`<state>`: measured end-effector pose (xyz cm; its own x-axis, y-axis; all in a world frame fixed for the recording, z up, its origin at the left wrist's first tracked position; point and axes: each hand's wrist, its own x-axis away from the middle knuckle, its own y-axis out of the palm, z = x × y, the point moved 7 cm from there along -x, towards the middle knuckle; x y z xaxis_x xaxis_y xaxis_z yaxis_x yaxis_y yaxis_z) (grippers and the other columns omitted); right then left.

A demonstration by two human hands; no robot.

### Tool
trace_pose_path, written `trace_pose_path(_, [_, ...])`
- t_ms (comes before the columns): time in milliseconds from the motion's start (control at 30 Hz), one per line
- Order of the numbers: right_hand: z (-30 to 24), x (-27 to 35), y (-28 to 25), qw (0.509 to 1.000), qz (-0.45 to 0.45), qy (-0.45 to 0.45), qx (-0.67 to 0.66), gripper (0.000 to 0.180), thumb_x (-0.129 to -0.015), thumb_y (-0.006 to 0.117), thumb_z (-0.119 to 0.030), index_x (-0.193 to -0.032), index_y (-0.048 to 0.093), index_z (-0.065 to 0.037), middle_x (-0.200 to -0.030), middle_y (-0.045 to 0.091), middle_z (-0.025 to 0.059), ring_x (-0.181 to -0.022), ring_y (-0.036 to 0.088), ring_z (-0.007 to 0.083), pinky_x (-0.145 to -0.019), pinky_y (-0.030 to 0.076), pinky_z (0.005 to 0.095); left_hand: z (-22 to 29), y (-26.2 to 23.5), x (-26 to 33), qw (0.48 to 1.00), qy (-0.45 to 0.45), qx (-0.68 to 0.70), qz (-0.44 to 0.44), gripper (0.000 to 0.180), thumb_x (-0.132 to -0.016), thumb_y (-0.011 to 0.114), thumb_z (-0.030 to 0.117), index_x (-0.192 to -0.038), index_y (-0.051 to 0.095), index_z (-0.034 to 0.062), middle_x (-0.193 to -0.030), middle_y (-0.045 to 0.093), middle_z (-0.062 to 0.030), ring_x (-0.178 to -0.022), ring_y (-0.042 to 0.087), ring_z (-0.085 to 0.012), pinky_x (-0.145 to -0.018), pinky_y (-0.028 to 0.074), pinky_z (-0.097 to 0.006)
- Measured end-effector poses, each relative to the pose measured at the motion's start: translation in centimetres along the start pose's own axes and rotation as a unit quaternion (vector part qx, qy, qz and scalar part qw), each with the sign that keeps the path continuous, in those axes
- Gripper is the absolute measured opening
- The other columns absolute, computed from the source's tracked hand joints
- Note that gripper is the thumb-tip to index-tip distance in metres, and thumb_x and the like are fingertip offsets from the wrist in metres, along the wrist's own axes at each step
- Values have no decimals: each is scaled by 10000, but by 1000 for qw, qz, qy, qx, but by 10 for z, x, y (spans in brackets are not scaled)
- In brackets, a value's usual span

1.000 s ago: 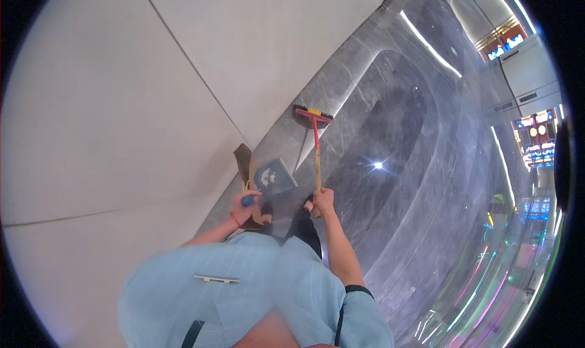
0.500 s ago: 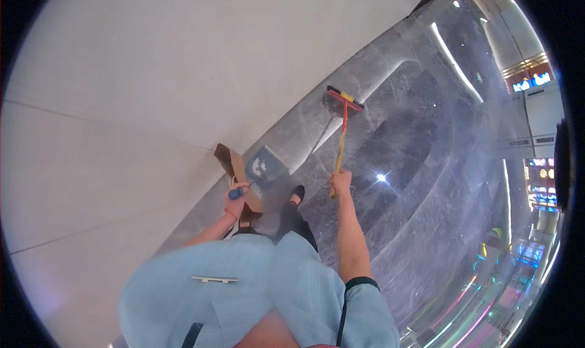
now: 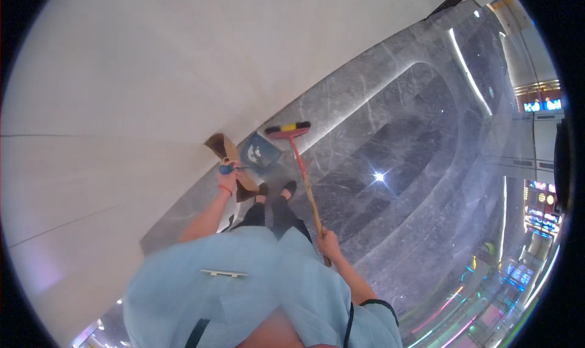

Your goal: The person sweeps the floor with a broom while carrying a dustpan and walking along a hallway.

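Overhead, the right hand [image 3: 328, 243] is closing its grip around the upper end of a broom [image 3: 300, 165], whose red-and-yellow head is resting far ahead on the grey marble floor [image 3: 396, 141]. The left hand [image 3: 228, 176] is wrapping a blue-handled dustpan [image 3: 261, 153], just beyond it. Both look light and stiff; the long broom stick would likely handle steadier gripped lower down.

My right hand [image 3: 328, 243] grips the broom [image 3: 300, 165] handle; my left hand [image 3: 228, 176] holds the dustpan [image 3: 259, 153] handle, pan just beyond it on the grey floor [image 3: 390, 122].
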<state>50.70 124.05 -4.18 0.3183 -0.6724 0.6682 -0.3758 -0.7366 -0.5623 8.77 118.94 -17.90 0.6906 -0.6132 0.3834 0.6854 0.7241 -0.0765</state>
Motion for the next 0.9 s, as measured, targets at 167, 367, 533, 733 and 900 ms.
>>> trace_pose_path(167, [31, 47, -13, 989, -32, 32, -139, 262, -779, 508, -117, -998, 577, 7, -610, 557, 47, -551, 544, 157, -514, 430, 332, -13, -14, -17, 992, -54, 113, 17, 218, -753, 517, -69, -949, 569, 12, -835, 616, -51, -626, 576, -120, -514, 459, -232])
trace_pose_path(367, [-12, 7, 13, 990, 101, -48, -82, 244, -760, 500, -106, -961, 601, -9, -609, 566, 95, -546, 539, 143, -517, 422, 322, -6, -26, -1, 999, -34, 19, 14, 136, -773, 570, 7, -900, 612, 33, -811, 623, -20, -707, 590, -103, -548, 463, -240])
trace_pose_path(533, [-45, -33, 24, 983, 157, 10, -89, 202, -758, 501, -117, -877, 585, 23, -604, 561, 120, -551, 564, 174, -516, 434, 340, -10, -31, -1, 999, -3, -34, 25, 85, -797, 589, 100, -848, 648, 68, -770, 639, -11, -684, 583, -94, -578, 455, -250])
trace_pose_path(733, [-9, 19, 79, 995, -10, 36, -93, 185, -746, 543, -102, -859, 599, 33, -611, 549, 53, -500, 507, 135, -466, 408, 294, -11, -41, -3, 999, 12, -12, 32, 80, -780, 611, 87, -843, 634, 42, -713, 625, -11, -587, 540, -80, -526, 430, -242])
trace_pose_path(900, [-14, 70, 50, 964, -5, 87, -251, 137, -767, 549, -61, -843, 606, 38, -597, 510, 3, -465, 431, 77, -420, 335, 232, -4, -28, 5, 994, -17, 108, 0, 139, -778, 622, 79, -908, 584, 50, -765, 610, -7, -558, 509, -82, -482, 406, -222])
